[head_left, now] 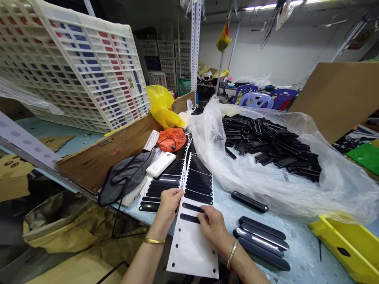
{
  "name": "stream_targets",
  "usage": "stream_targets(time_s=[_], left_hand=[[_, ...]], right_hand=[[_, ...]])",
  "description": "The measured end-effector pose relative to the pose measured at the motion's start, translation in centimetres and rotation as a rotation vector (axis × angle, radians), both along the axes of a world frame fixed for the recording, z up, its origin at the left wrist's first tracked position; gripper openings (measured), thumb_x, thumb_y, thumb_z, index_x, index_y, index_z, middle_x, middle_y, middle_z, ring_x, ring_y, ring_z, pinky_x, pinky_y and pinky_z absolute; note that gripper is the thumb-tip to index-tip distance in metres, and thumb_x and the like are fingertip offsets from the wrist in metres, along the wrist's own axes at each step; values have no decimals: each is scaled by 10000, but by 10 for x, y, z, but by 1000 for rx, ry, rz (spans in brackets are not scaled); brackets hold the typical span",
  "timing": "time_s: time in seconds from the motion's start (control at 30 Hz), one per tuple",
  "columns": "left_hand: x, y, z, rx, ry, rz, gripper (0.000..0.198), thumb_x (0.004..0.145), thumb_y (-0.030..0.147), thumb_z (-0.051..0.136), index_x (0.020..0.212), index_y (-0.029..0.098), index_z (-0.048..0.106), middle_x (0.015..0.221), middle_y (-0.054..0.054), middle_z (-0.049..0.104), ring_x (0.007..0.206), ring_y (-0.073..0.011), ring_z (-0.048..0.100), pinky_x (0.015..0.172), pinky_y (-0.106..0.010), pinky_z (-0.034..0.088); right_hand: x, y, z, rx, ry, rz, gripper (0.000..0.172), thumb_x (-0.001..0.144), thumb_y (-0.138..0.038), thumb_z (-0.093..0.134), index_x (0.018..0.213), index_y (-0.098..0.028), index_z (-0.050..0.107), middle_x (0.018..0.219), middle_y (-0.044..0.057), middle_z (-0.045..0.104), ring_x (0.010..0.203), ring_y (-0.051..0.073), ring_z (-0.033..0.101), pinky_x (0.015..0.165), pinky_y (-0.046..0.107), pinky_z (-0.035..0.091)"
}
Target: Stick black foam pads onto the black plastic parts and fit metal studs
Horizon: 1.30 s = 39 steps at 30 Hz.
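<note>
**Left hand:** our left hand (168, 205) lies on the white sheet with its fingers close together. We cannot tell if it grips.

**Right hand:** our right hand (212, 225) has its fingertips (201, 211) on the black strips. We cannot tell if it pinches one.

**Sheet:** a long white sheet with round holes (191, 252) lies on the pale blue counter (304, 252), right under our hands. Thin shiny black strips (189, 218) sit on it in rows.

**Wrists:** a gold bangle (154, 241) is on our left wrist and a silver bangle (232, 254) is on our right wrist.

**Near right:** long shiny black bars (260, 242) lie side by side, just beside our right hand. A black mesh bar (249, 201) lies farther away.

**Far right:** a clear plastic bag (225, 173) holds a big pile of black plastic pieces (266, 146).

**Far left:** a white phone-sized power bank (160, 164) lies next to a gray cloth mask (124, 177) and an orange plastic bag (171, 139).
</note>
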State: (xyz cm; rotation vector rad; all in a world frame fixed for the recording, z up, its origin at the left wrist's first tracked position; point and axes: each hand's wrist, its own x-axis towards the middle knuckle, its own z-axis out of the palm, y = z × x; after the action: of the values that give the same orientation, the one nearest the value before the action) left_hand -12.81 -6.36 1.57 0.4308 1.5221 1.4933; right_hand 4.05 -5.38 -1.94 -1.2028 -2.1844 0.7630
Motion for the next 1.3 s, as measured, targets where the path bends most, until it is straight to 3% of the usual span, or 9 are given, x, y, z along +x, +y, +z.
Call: stream_targets(time_s=[0.17,0.43,0.57,0.7,0.87,1.0,1.2,1.3], left_hand=[[7,-6,4,26,-123,-57,205,512,286,746,590,133,634,413,42,522,345,-81,447,353,-198,304],[7,-1,-3,15,-131,-1,283,492,315,776,484,147,548,317,71,435,253,-26,308,285,-149,142],[11,-4,-1,37,-203,-58,333,475,351,789,485,160,517,325,91,392,267,-9,263,291,-143,143],[21,-8,2,58,-289,-143,393,465,396,801,496,172,480,352,114,333,289,1,227,307,-142,131],[29,-9,0,77,-306,-209,415,478,427,802,499,173,474,348,115,324,287,0,224,316,-150,122],[33,-10,-1,71,-257,-241,431,505,472,775,498,182,458,349,110,323,293,-11,231,324,-163,137],[27,-13,-9,-1,-50,-210,356,571,500,665,551,202,471,377,108,312,316,-39,216,344,-195,147],[16,-15,-14,-48,149,-139,293,643,467,594,564,202,495,400,91,331,345,-64,251,380,-211,175]], right_hand=[[-19,12,-3,-38,155,-38,340,841,-233,490,1087,-92,678,865,138,718,688,214,661,647,321,529],[-22,3,-14,26,117,-25,333,749,-221,570,1037,-117,701,747,90,694,625,205,632,631,329,521],[-24,5,-11,-141,157,-33,381,729,-245,582,1064,-103,696,643,50,654,554,178,583,571,306,495],[-26,8,0,-469,374,24,437,692,-257,616,1097,-100,669,563,-12,598,480,137,538,491,261,458],[-19,15,14,-860,610,79,425,633,-418,737,906,-97,679,499,-27,584,394,106,535,405,208,424],[-16,19,20,-919,615,-25,510,691,-614,677,726,-108,625,477,6,596,356,107,554,343,174,397],[-23,18,17,-978,653,-35,540,646,-662,682,651,-133,569,466,16,609,342,109,567,317,156,392],[-22,19,17,-1022,708,-123,520,600,-635,713,688,-146,561,465,22,625,348,131,582,305,168,396]])
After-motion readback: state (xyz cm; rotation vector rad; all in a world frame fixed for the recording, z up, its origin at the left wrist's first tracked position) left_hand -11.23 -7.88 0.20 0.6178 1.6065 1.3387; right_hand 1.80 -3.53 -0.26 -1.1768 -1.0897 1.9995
